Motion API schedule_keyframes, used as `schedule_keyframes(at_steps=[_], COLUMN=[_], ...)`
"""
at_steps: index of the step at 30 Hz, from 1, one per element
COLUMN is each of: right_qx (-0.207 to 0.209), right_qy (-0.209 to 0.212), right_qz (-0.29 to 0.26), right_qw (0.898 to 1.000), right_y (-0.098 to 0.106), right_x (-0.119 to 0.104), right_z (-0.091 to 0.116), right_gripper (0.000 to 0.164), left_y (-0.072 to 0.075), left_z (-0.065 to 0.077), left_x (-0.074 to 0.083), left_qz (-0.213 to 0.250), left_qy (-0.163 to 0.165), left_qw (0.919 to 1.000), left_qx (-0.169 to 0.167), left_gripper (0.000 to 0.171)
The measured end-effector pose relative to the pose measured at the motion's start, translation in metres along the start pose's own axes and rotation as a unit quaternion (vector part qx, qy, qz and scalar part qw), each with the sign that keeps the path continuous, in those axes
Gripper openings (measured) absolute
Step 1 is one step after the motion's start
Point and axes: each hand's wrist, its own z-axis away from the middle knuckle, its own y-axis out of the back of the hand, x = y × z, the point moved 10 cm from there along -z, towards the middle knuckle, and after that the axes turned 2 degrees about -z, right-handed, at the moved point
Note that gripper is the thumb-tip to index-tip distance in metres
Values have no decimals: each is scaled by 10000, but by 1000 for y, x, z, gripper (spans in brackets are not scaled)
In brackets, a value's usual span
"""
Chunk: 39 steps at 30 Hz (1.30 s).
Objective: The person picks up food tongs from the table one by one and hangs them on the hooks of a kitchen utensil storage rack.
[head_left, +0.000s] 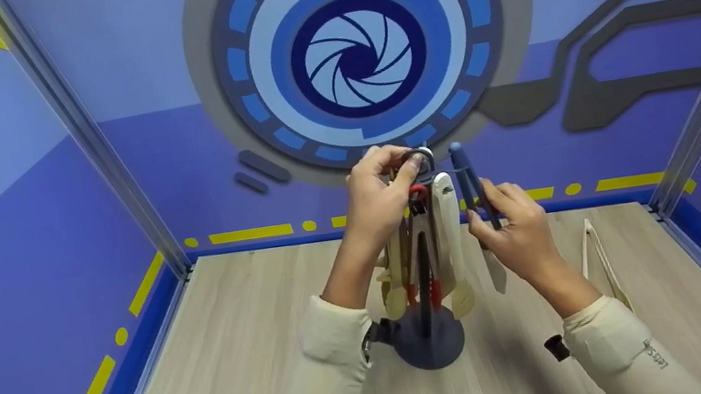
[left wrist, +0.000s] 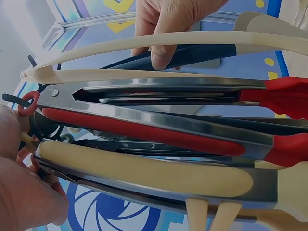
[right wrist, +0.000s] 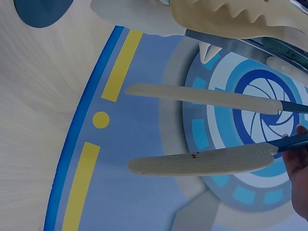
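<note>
A dark utensil stand with a round base stands on the table, several tongs hanging around its top. My left hand grips the stand's top ring, with thumb and fingers around it. In my right hand are blue-handled tongs, held by the handle at the stand's right side. Their two beige tips point down, apart from each other. A thin stand hook reaches the tongs' upper end; whether they hang from it I cannot tell. Red-and-steel tongs, cream-handled tongs and white tongs hang beside them.
Another pair of pale tongs lies on the wooden table, beyond my right forearm. Blue printed panels enclose the back and sides, with metal posts at the corners.
</note>
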Motion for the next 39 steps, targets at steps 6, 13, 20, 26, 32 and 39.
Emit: schedule_keyframes(at_steps=[6, 13, 20, 26, 32, 39], right_qx=[124, 16, -50, 54, -17, 49], right_qy=[264, 210, 250, 210, 328, 139], right_qz=[110, 48, -214, -151, -186, -318], right_qw=[9995, 9998, 9994, 9997, 9993, 9994], right_y=[-2, -8, -22, -29, -38, -39], right_x=[-9, -8, -10, -10, -18, -13], right_z=[1, 6, 10, 14, 14, 18], right_gripper=[45, 44, 46, 51, 52, 56], left_y=[1, -1, 0, 0, 2, -2], left_z=[1, 0, 0, 0, -1, -1], left_x=[1, 2, 1, 0, 0, 0], left_qz=[-60, -8, 51, 129, 302, 381], left_qy=[17, 10, 2, 12, 22, 25], left_qw=[10000, 10000, 10000, 9999, 9994, 9991], left_qx=[31, 46, 84, 58, 150, 162], left_gripper=[11, 11, 12, 12, 11, 11])
